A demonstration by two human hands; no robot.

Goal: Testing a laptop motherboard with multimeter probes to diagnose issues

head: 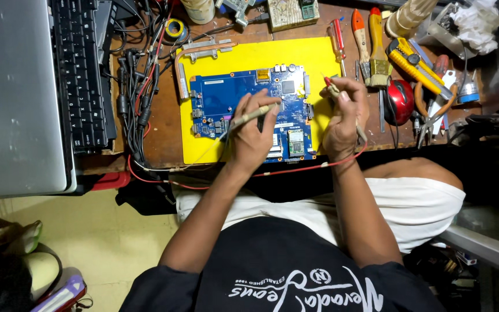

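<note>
Head view, looking straight down: a blue circuit board [249,110] is laid flat on a yellow mat [249,58], and both hands are at work over it. The left hand [252,136] is closed around a pale probe [249,117], fingers wrapped together on its shaft, with the tip angled down and away from the knuckles toward the board's lower corner; whether the tip is actually touching the board cannot be told. The right hand [345,118] is held just off the board's far edge, and a red-tipped probe [331,86] is pinched between thumb and fingertips, its tip raised clear of the board. A red lead [295,169] is seen trailing beneath both wrists. Beyond the right fingertips, screwdrivers [337,36], a brush [378,55] and a yellow utility knife [414,63] are laid out; a small red round object [401,101] sits just outside the right knuckles. Past the left hand, a tangle of cables [137,86] and an opened laptop [24,92] are set well apart. By the look of it, the board is already stripped out and bare, both probes are in hand, and testing seems only partly under way: one probe is near the board, the other is not yet placed.
</note>
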